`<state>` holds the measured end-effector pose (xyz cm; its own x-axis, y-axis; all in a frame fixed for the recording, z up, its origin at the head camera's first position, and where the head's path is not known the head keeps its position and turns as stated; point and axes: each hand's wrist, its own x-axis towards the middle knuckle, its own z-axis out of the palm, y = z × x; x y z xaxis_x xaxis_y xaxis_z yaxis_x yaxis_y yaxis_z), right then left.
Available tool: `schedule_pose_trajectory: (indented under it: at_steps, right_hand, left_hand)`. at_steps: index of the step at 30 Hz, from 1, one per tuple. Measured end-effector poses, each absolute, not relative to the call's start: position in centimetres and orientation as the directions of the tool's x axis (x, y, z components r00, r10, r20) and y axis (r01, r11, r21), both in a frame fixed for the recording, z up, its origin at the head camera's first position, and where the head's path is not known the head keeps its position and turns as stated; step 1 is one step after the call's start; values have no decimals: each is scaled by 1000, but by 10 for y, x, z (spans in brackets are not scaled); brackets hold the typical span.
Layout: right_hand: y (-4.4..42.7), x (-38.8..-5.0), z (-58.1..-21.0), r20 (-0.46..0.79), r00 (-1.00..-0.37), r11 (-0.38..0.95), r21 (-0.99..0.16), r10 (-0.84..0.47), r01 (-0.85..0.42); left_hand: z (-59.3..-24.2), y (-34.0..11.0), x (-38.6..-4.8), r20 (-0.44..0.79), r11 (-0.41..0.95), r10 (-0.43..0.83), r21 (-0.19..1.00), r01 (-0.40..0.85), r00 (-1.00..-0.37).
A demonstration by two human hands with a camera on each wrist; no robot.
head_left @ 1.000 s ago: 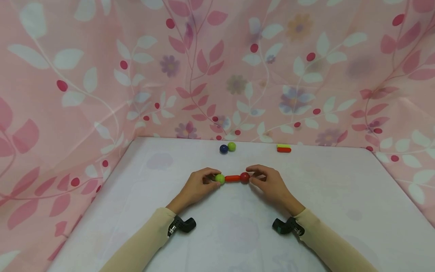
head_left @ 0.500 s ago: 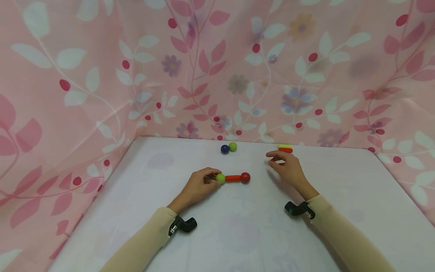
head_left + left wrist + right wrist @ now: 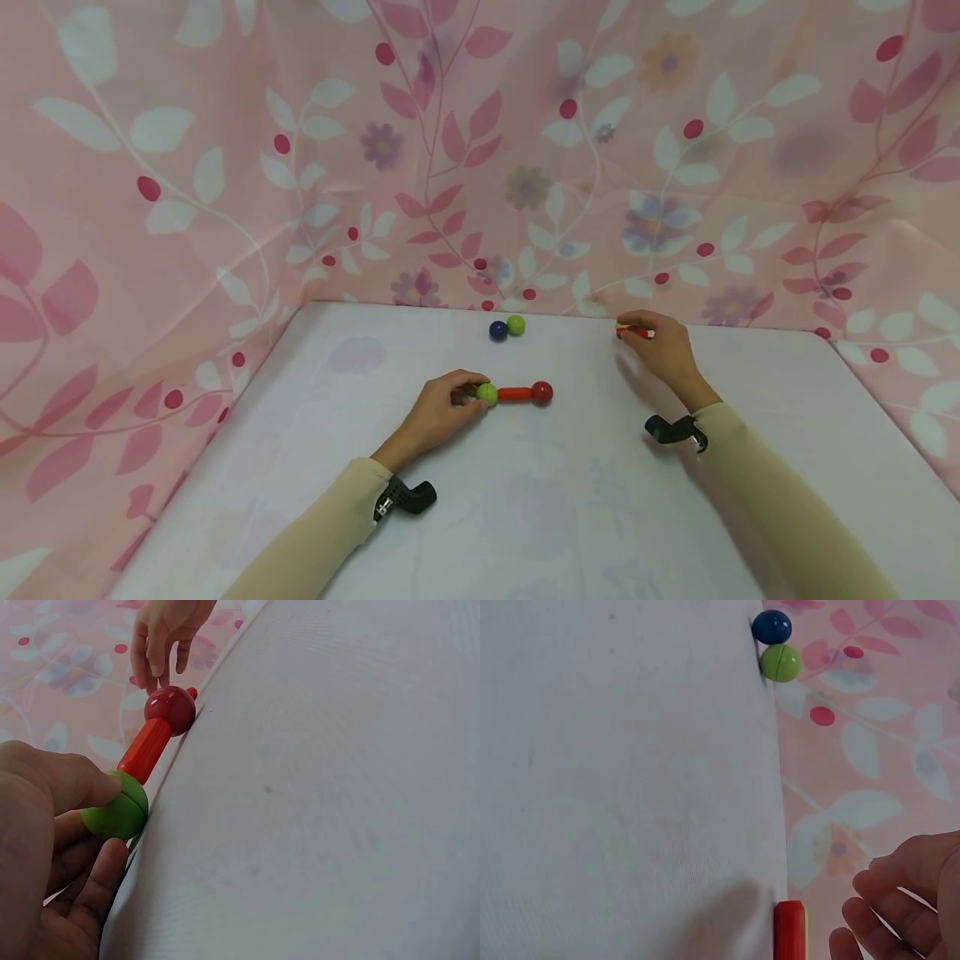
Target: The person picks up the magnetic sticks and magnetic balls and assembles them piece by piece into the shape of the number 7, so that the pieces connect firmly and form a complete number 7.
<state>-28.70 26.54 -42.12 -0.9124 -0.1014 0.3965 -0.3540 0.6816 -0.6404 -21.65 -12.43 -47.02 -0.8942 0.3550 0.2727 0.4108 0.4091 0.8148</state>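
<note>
My left hand (image 3: 441, 408) holds a green ball (image 3: 487, 395) between thumb and fingers. An orange-red stick (image 3: 145, 750) joins that ball to a dark red ball (image 3: 542, 392), forming one bar that lies on the table. At the back right, my right hand (image 3: 664, 348) hovers over a loose red stick (image 3: 790, 930) with a yellow-green one beside it. In the right wrist view its fingers (image 3: 874, 919) are loosely bent, with a gap between them and the red stick. The yellow-green stick is mostly hidden.
A dark blue ball (image 3: 498, 331) and another green ball (image 3: 516, 325) sit side by side near the back edge of the white table (image 3: 360, 358). Behind that edge hangs a pink floral cloth (image 3: 465, 167).
My right hand has let go of the dark red ball and moved right and back to the loose sticks. The left hand stays on the green ball.
</note>
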Motion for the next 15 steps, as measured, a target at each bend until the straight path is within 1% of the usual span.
schedule_pose_trajectory:
  at_steps: [6,11,15]
  right_hand:
    - [277,-295,-420,367,-927,725,-619,-74,-303]
    - [284,-298,-421,315,-947,743,-620,-59,-253]
    - [288,-300,-423,298,-953,753,-613,-62,-240]
  left_hand:
    - [-470,-124,-216,273,403,352,819,408,-896]
    - [-469,-124,-216,261,415,348,819,397,-901]
    - [-469,-124,-216,258,423,348,815,397,-901]
